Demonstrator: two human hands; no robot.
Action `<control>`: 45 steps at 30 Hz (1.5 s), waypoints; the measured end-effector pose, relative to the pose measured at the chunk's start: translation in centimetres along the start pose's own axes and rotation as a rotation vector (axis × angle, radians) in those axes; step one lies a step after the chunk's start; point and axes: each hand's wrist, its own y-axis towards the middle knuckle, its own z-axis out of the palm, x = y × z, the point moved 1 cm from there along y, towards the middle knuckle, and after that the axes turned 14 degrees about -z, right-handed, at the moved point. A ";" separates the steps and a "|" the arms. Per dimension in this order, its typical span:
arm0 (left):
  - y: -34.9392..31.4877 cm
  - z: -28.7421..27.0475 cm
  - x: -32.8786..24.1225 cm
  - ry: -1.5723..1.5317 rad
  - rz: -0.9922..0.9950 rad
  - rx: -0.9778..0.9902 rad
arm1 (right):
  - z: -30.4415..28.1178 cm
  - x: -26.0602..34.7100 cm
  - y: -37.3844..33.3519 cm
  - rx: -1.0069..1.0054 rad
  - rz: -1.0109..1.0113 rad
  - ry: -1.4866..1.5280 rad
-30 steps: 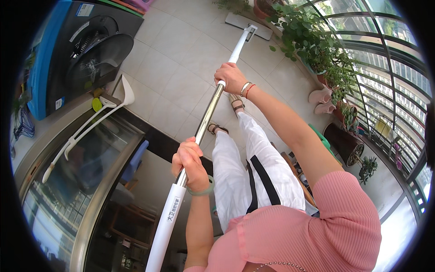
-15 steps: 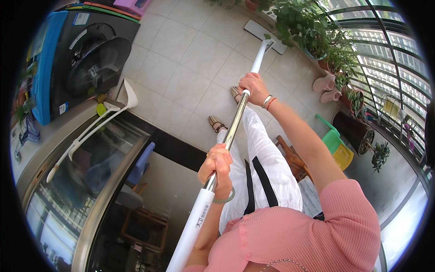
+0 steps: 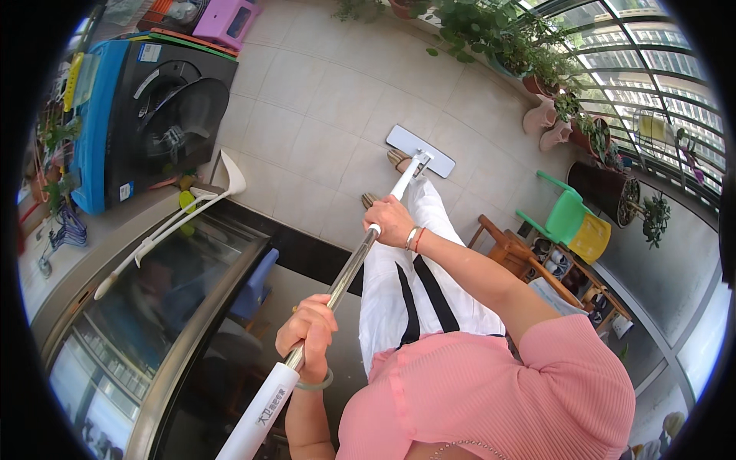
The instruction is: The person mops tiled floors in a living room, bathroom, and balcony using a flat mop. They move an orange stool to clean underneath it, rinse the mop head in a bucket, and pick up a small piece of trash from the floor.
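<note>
A flat mop [image 3: 351,264] with a white and metal pole slants across the view from lower left to upper right. My left hand [image 3: 307,330] is wrapped round the metal pole, just above the white lower sleeve. Farther up, my right hand [image 3: 389,221] grips the pole where metal meets the white upper section. The mop's rectangular head [image 3: 440,160] lies on the tiled floor right by my sandalled feet [image 3: 397,158], its pale top face showing. Its underside is hidden.
Left stands a dark washing machine [image 3: 165,115] with its round door ajar. A white long-handled scoop [image 3: 233,175] leans near the sliding glass door [image 3: 176,284]. Potted plants [image 3: 491,34] line the barred window. Right are pink boots [image 3: 540,115], a green chair [image 3: 566,215] and a wooden stool [image 3: 510,249].
The mop head has been drawn back from beside the plants to close by my feet. Both hands have moved left and the pole has shifted toward the lower left with them.
</note>
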 end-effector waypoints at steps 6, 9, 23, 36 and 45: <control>7.7 5.4 -2.1 -0.103 0.119 0.284 | -7.6 -3.5 -1.7 -0.312 0.168 -0.173; 11.9 10.3 -0.9 -0.078 0.163 0.494 | -10.4 -9.2 -4.5 -0.526 0.289 -0.294; 28.3 21.8 -0.9 0.071 0.106 0.727 | -19.7 -24.9 -3.9 -0.887 0.428 -0.399; 30.6 6.1 -5.6 0.096 0.146 0.426 | -14.9 -20.1 15.0 -0.789 0.244 -0.215; 27.6 -0.4 -3.3 0.079 0.173 0.143 | -11.6 -17.9 21.9 -0.508 0.119 -0.127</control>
